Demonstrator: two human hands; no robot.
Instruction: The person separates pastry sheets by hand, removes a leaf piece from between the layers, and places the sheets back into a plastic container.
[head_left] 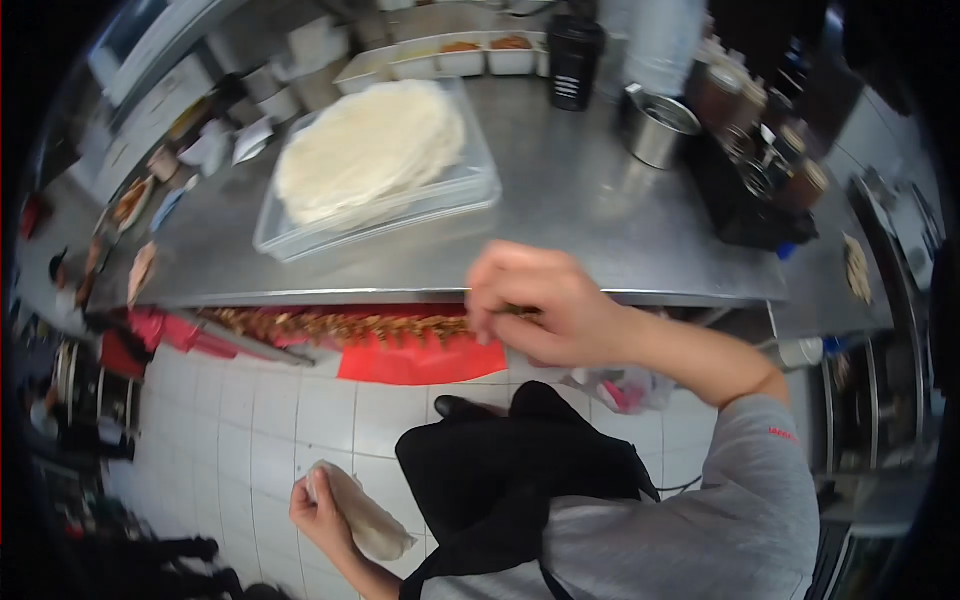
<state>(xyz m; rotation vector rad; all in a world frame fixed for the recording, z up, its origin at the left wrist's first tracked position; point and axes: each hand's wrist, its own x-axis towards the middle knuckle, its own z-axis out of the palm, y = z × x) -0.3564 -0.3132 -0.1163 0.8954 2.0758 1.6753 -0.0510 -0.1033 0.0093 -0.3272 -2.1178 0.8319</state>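
Low at the left, away from the counter, my left hand (pixel 322 508) pinches a limp, whitish folded sheet (pixel 372 522) that hangs down beside my apron. Whether it is dough, cloth or plastic I cannot tell. My right hand (pixel 545 305) is raised over the counter's front edge, with its fingers curled in and a little blurred. What lies inside those fingers, if anything, is hidden. Beyond it, a pile of thin, round, pale sheets (pixel 370 145) like flatbreads rests on a clear plastic container (pixel 470 195).
The steel counter (pixel 570 215) carries a black cup (pixel 575 65), a metal pitcher (pixel 660 128) and a black caddy of bottles (pixel 740 190). White food tubs (pixel 460 60) line the back. Below the edge hang a red sheet (pixel 425 362) and brownish fringe. Other people are at the far left.
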